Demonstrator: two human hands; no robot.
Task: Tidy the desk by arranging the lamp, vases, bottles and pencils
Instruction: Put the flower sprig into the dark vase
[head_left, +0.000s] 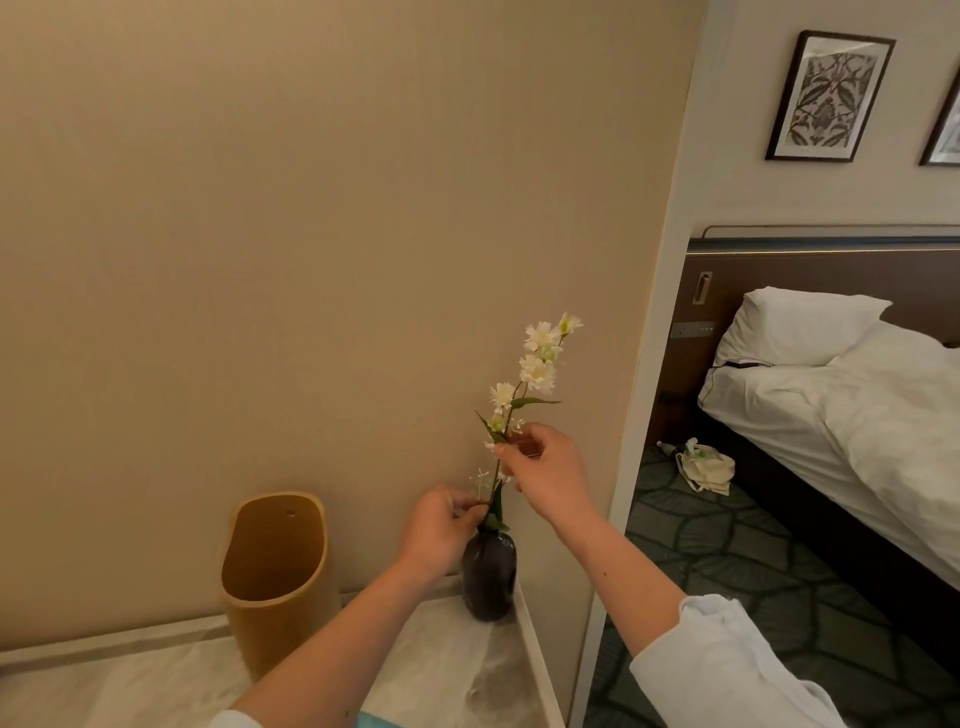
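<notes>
Hands work a white-flowered sprig (535, 371): right hand (545, 475) pinches its stem midway, left hand (439, 530) pinches lower, just above the dark, rounded glass vase (489, 577) at the marble desk (447, 670) corner.

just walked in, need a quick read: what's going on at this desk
A person is arranging a thin stem of white flowers in a dark rounded glass vase at the back right corner of the pale marble-look desk. The left hand pinches the stem just above the vase's neck; the right hand pinches it higher up. A tan curved wooden holder stands untouched to the left.
</notes>
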